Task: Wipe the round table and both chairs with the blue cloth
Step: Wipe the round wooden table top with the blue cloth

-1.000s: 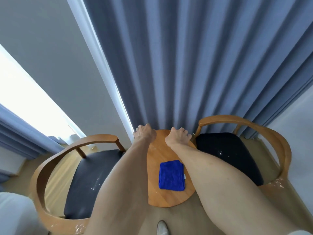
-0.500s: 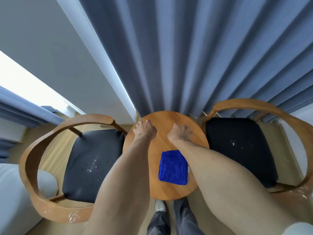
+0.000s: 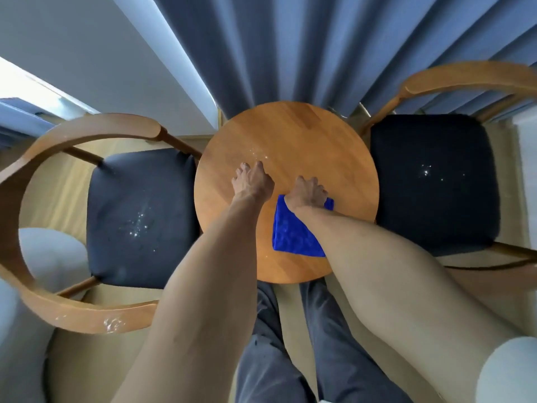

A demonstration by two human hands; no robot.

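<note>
One round table (image 3: 305, 135), two chairs (image 3: 139, 210), one blue cloth (image 3: 293, 231)

Both hands pull back from far rim of round table (image 3: 305, 132) toward its middle. Right hand (image 3: 308, 191) now sits on far edge of blue cloth (image 3: 293, 231), fingers curled onto it; earlier clear of cloth. Left hand (image 3: 252, 181) now rests on bare tabletop just left of cloth.

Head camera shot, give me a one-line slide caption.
Right hand on the blue cloth atop the round table, left hand beside it.
</note>
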